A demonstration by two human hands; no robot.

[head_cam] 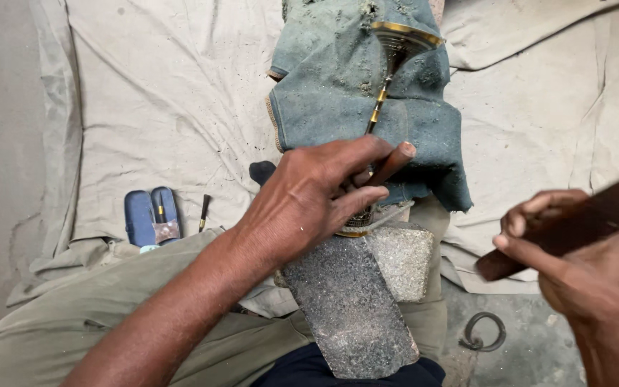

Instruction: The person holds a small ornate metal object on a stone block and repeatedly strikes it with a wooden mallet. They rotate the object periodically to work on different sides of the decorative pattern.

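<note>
Brass stemmed piece (385, 86) gripped by left hand (309, 197); right hand (574, 265) clasps wooden stick (574, 222).

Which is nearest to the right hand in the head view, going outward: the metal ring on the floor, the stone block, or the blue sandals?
From the right hand:
1. Metal ring, on the floor just lower left of it.
2. Stone block, at centre, under the left hand.
3. Blue sandals, far left on the cloth.

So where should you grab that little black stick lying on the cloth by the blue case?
Probably pinch the little black stick around its dark middle, coming straight down from above. It lies flat on the cloth, nearly upright in the picture, so fingers fit on its left and right sides. The blue case sits apart on its left, leaving room.
</note>
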